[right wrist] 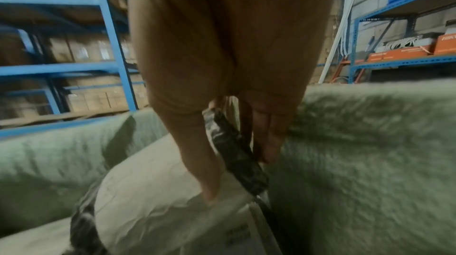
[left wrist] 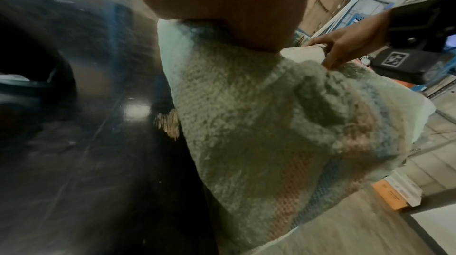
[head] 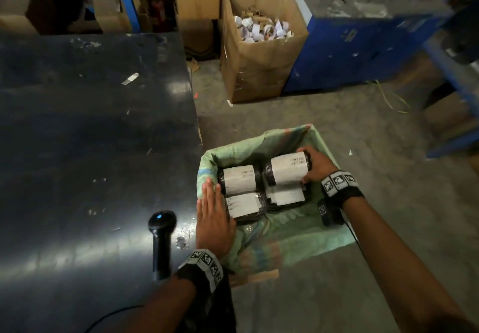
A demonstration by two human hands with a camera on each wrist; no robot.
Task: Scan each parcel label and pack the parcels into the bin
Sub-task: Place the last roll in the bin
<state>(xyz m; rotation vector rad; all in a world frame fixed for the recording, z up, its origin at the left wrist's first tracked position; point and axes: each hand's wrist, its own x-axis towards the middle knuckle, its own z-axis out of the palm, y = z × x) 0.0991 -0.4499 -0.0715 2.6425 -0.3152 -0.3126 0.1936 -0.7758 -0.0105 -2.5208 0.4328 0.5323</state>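
A bin lined with a green woven sack (head: pixel 290 231) stands on the floor beside the table. Several black parcels with white labels lie inside. My right hand (head: pixel 315 165) grips the right end of the top right parcel (head: pixel 286 168), thumb on the label and fingers over its black end (right wrist: pixel 234 150). My left hand (head: pixel 211 218) lies flat with straight fingers on the sack's left rim (left wrist: pixel 222 87), next to the left parcel (head: pixel 239 180). Two more parcels (head: pixel 245 204) lie underneath. The black handheld scanner (head: pixel 160 239) lies on the table, left of my left hand.
The dark table (head: pixel 90 138) holds a small white scrap (head: pixel 130 78). A tall cardboard box of paper scraps (head: pixel 261 47) and a blue cabinet (head: pixel 363 47) stand beyond the bin. Blue shelving (right wrist: pixel 108 44) with cartons rises behind.
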